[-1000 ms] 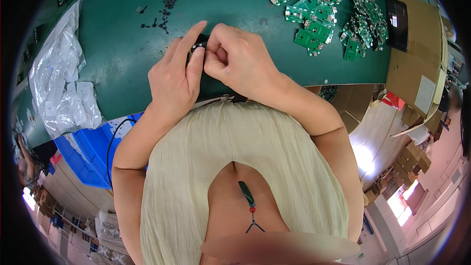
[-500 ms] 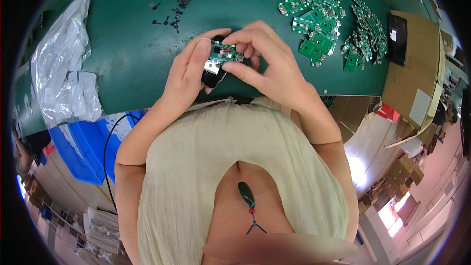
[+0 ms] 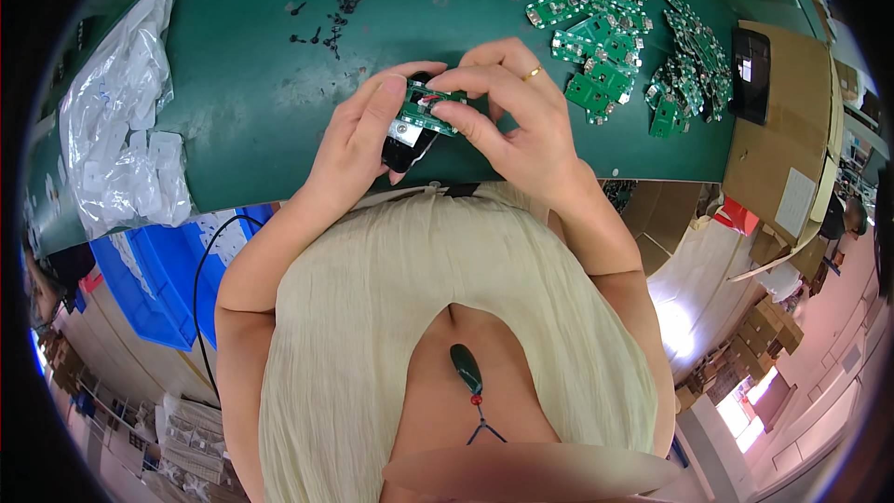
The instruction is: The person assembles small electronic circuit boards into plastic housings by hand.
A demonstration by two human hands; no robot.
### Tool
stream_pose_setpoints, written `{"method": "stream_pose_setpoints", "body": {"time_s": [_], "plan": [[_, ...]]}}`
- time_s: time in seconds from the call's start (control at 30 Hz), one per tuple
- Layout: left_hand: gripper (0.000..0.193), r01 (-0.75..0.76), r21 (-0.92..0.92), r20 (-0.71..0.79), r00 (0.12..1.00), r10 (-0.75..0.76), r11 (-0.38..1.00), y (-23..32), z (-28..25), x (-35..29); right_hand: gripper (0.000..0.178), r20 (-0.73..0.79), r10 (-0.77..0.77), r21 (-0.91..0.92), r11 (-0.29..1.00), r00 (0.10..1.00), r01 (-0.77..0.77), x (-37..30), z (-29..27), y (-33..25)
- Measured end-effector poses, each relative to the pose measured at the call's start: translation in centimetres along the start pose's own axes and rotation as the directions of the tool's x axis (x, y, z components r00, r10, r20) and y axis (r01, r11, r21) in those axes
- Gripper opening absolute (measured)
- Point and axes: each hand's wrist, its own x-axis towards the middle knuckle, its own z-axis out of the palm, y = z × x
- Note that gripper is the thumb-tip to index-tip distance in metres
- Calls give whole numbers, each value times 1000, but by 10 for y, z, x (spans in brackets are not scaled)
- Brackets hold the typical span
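My left hand is closed round a black casing with a silvery metal plate in it. Across the casing lies a green circuit board, and a short bit of red wire shows on it. My right hand pinches the board's right part between thumb and forefinger; its other fingers curl behind. The fingers hide some of the board and the top of the casing. Both hands are just above the green tabletop, near its front edge.
Several loose green circuit boards lie at the right, with a denser pile beyond. Small black pieces are scattered at the back. A clear plastic bag of white parts lies left. A phone leans on a cardboard box.
My right thumb and forefinger have shifted inward over the board, and the hand has turned a little. The board sits at a slightly different angle on the casing. My left hand keeps its hold.
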Motion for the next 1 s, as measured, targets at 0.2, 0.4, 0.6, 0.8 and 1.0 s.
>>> {"method": "stream_pose_setpoints", "body": {"time_s": [0.2,0.4,0.6,0.8,1.0], "plan": [[43,76,4,45,996,-76,997,3,1,-4,14,1,-140,12,990,990,140,2,4,4],[38,130,20,91,987,-131,991,-2,0,-5,15,77,-212,61,976,974,207,2,5,7],[35,123,45,73,989,-126,991,-4,-2,-4,17,84,-258,80,964,962,252,3,6,12],[37,76,81,8,997,-77,994,1,-1,-4,19,88,-337,-38,939,937,341,3,6,12],[38,51,135,-40,998,-46,990,-4,-2,-3,20,57,-354,-16,934,933,356,4,8,13]]}}
